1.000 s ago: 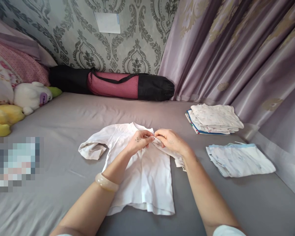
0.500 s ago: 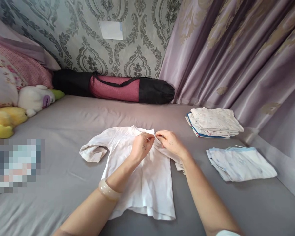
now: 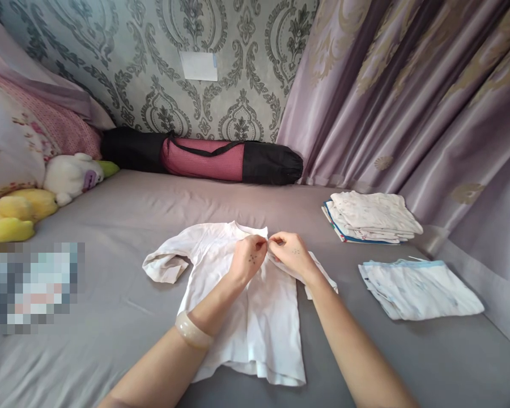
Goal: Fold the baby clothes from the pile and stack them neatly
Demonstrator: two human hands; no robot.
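Note:
A small white long-sleeved shirt (image 3: pixel 233 317) lies spread on the grey bed sheet, its collar away from me and its hem toward me. My left hand (image 3: pixel 249 258) pinches the fabric at the right side of the neckline. Close beside it, my right hand (image 3: pixel 293 252) pinches the shirt near the same shoulder, fingertips almost meeting the left ones. Whatever small detail sits between the fingertips is hidden. One sleeve bends out to the left; the other lies partly under my right hand and wrist.
Folded clothes (image 3: pixel 372 218) are stacked at the right, with another folded white-and-blue garment (image 3: pixel 423 289) nearer me. A black and pink roll bag (image 3: pixel 204 158) lies along the wall. Plush toys (image 3: pixel 74 175) sit at the left. A purple curtain (image 3: pixel 357 113) hangs at the right.
The view has shifted slightly, so everything sits a little lower in the picture. My right hand has come closer to the left at the neckline, and more of the right sleeve shows.

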